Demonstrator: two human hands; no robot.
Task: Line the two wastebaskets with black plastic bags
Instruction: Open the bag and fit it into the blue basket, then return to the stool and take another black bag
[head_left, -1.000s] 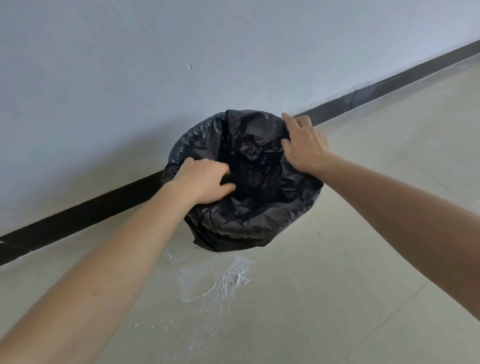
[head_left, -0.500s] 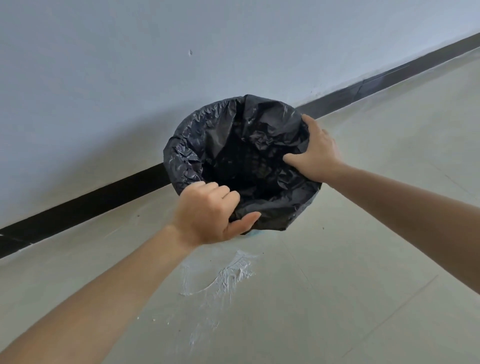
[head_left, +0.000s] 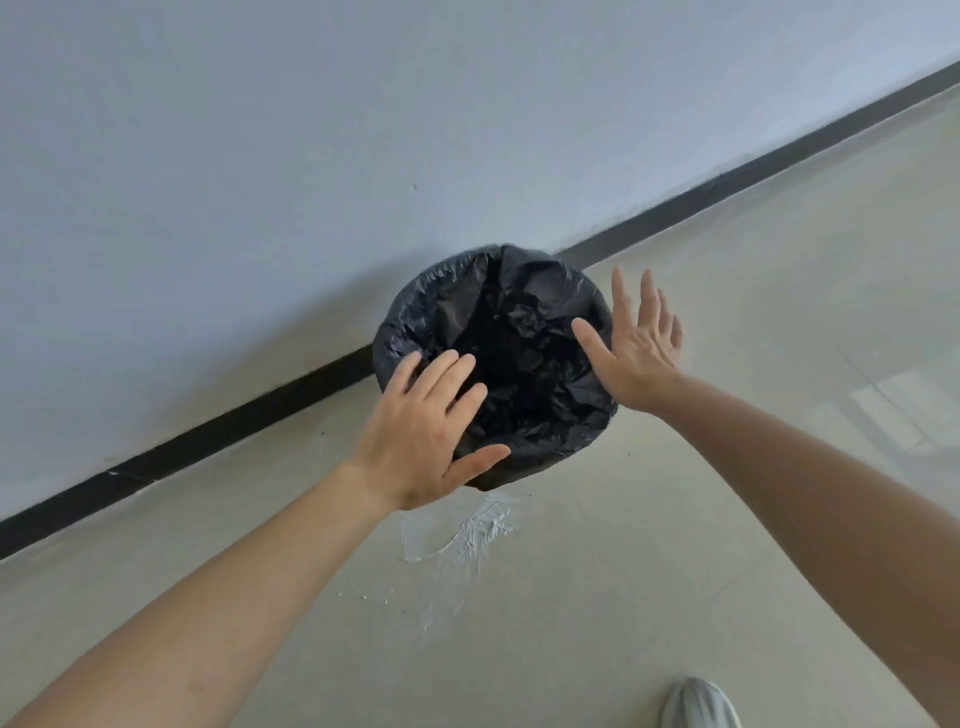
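A round wastebasket stands on the floor against the wall, and a black plastic bag (head_left: 524, 358) covers its rim and hangs down inside, hiding the basket itself. My left hand (head_left: 421, 436) hovers over the near left rim with its fingers spread and nothing in it. My right hand (head_left: 634, 343) is raised beside the right rim, palm open, fingers apart, also holding nothing. Only one wastebasket is in view.
A pale wall (head_left: 311, 156) with a black baseboard (head_left: 727, 187) runs diagonally behind the basket. A white plaster smear (head_left: 467, 535) marks the beige floor just in front. The toe of a white shoe (head_left: 698, 704) shows at the bottom edge.
Both hands let go of the bag's edge, opened and lifted away from the rim. The view pulled back and up, so the basket looks smaller and a shoe has come into view.
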